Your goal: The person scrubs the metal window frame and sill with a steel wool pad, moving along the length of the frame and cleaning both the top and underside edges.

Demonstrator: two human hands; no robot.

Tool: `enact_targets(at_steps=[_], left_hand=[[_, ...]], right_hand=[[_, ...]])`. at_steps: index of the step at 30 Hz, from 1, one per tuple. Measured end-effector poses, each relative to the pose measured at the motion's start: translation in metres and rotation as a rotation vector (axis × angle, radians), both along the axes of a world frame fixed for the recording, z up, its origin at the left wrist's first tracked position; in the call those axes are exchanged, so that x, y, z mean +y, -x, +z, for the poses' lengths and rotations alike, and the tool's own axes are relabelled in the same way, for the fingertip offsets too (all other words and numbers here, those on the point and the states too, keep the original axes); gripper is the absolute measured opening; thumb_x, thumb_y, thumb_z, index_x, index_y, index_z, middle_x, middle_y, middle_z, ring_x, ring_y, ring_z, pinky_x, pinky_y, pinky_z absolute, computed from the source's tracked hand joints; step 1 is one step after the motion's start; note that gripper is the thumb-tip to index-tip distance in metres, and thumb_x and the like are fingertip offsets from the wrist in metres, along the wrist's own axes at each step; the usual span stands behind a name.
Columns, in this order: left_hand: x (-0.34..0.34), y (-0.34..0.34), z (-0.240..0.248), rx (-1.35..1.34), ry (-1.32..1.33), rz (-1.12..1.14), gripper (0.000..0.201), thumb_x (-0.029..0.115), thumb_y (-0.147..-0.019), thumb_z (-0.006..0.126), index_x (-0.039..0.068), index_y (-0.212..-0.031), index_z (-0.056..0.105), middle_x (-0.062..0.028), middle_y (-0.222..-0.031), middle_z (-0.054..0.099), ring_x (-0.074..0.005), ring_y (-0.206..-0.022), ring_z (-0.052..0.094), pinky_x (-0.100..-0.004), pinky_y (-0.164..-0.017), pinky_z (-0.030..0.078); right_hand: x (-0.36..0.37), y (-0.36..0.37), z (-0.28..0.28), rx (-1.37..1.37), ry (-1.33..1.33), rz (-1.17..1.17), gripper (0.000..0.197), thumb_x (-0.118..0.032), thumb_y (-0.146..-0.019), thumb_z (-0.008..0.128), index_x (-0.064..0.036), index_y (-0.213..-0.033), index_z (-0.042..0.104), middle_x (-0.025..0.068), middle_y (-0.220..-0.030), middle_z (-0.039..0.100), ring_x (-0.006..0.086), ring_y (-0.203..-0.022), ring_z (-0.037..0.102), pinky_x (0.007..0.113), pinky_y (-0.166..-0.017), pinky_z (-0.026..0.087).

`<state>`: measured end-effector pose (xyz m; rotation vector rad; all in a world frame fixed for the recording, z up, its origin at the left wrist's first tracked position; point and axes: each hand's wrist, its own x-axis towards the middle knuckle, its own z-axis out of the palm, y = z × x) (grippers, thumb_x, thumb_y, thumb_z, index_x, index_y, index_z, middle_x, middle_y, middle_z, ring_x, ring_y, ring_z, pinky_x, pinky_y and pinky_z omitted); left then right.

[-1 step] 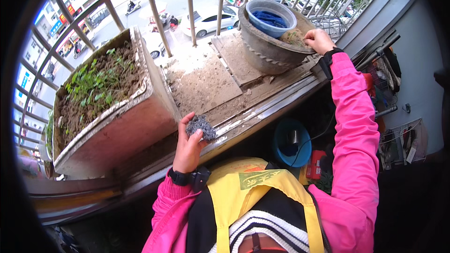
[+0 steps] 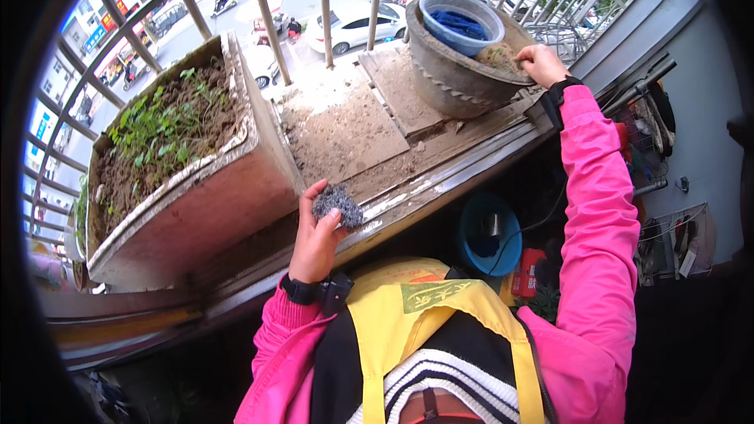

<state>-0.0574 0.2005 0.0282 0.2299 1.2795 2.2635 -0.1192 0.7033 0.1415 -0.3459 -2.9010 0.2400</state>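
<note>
My left hand point(image 2: 316, 245) holds a grey, curly metal scouring pad point(image 2: 338, 206) between thumb and fingers, above the near edge of the dusty ledge. My right arm stretches out to a large round grey flowerpot point(image 2: 455, 85) at the far right of the ledge. At the pot's right rim, my right hand point(image 2: 543, 65) is closed, its fingers curled over the edge; the fingertips are partly hidden. Inside the pot sits a light-blue plastic basin point(image 2: 463, 41) with dark blue material in it, beside soil or dry matter point(image 2: 497, 56).
A long planter point(image 2: 196, 196) with soil and green seedlings stands on the left. Metal bars point(image 2: 324, 12) fence the ledge, with a street beyond. Below the ledge are a blue bucket point(image 2: 510, 247) holding a metal cup and a red package point(image 2: 532, 271). A wire rack point(image 2: 679, 239) hangs at right.
The whole view has shifted slightly. Both hands keep their hold, the left on the scouring pad and the right at the flowerpot's rim.
</note>
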Motion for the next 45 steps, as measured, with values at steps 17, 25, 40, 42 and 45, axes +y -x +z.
enact_targets(at_steps=[17, 25, 40, 42, 45], left_hand=[[-0.009, -0.001, -0.007, -0.083, -0.027, -0.042, 0.050, 0.012, -0.092, 0.052, 0.012, -0.136, 0.030, -0.0068, -0.115, 0.048, -0.0179, -0.105, 0.054, -0.0380, -0.089, 0.048], [-0.023, -0.003, -0.012, -0.074, 0.010, -0.053, 0.054, 0.017, -0.090, 0.054, 0.011, -0.138, 0.030, -0.0069, -0.118, 0.048, -0.0182, -0.106, 0.053, -0.0410, -0.092, 0.046], [-0.035, -0.003, -0.022, -0.102, -0.030, -0.081, 0.050, 0.015, -0.091, 0.054, 0.012, -0.136, 0.031, -0.0055, -0.114, 0.049, -0.0145, -0.103, 0.053, -0.0306, -0.085, 0.048], [-0.035, -0.003, -0.022, -0.102, -0.034, -0.083, 0.050, 0.014, -0.092, 0.054, 0.012, -0.136, 0.031, -0.0055, -0.114, 0.049, -0.0148, -0.103, 0.053, -0.0310, -0.086, 0.048], [-0.036, -0.001, -0.021, -0.098, -0.020, -0.104, 0.054, 0.018, -0.091, 0.055, 0.011, -0.137, 0.030, -0.0072, -0.120, 0.047, -0.0181, -0.110, 0.051, -0.0383, -0.092, 0.045]], right_hand=[[-0.177, -0.066, -0.038, 0.222, 0.332, 0.333, 0.013, -0.009, -0.082, 0.062, -0.0010, -0.092, 0.064, 0.0094, -0.087, 0.061, 0.0193, -0.075, 0.059, 0.028, -0.067, 0.048], [-0.207, -0.103, -0.117, -0.091, 0.385, 0.283, 0.018, -0.004, -0.080, 0.054, 0.0004, -0.094, 0.064, 0.0148, -0.089, 0.061, 0.0284, -0.082, 0.060, 0.035, -0.075, 0.049], [-0.259, -0.126, -0.157, 0.011, -0.156, 0.299, 0.006, -0.004, -0.072, 0.055, -0.0050, -0.070, 0.060, 0.0124, -0.080, 0.058, 0.0300, -0.085, 0.055, 0.040, -0.076, 0.044], [-0.267, -0.124, -0.158, -0.002, -0.126, 0.284, 0.009, -0.003, -0.074, 0.054, -0.0044, -0.074, 0.063, 0.0132, -0.079, 0.057, 0.0306, -0.084, 0.055, 0.040, -0.076, 0.044], [-0.274, -0.121, -0.154, -0.027, -0.028, 0.292, 0.014, -0.003, -0.076, 0.053, -0.0040, -0.080, 0.067, 0.0150, -0.080, 0.060, 0.0327, -0.084, 0.057, 0.041, -0.076, 0.046]])
